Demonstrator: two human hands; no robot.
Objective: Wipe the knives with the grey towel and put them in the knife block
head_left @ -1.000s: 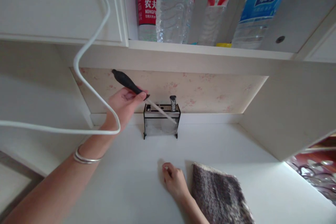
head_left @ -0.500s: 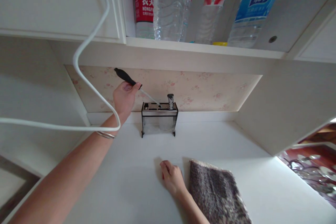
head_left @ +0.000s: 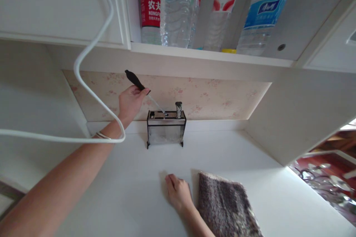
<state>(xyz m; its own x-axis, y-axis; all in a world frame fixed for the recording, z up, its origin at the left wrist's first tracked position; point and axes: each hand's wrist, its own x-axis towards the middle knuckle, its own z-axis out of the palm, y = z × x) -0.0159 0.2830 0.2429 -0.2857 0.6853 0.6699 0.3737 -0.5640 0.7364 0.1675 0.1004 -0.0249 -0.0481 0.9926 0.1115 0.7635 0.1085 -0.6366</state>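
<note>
From the head camera, the left hand (head_left: 130, 100) was up by the wall, with its fingers closed around the black handle of a knife (head_left: 137, 81). The knife was tilted, with the handle high and to the left. Its thin blade pointed down to the right, and the tip was at a slot in the top of the rack (head_left: 166, 127). The rack was a small clear box with a dark frame, and it stood on the white counter (head_left: 250, 177) against the flowery wall (head_left: 217, 98). One more handle (head_left: 178, 109) stuck up from the right end of the rack. A bracelet (head_left: 102, 136) was on the left wrist. A white cord (head_left: 83, 81) looped down in front of the left arm. The right hand (head_left: 177, 193) lay on the counter with its fingers bent and held nothing. It was just beside a grey fuzzy cloth (head_left: 225, 207); I could not tell if they touched. Above, a shelf (head_left: 211, 54) held water bottles (head_left: 178, 7), one with a red label and one with a blue label
</note>
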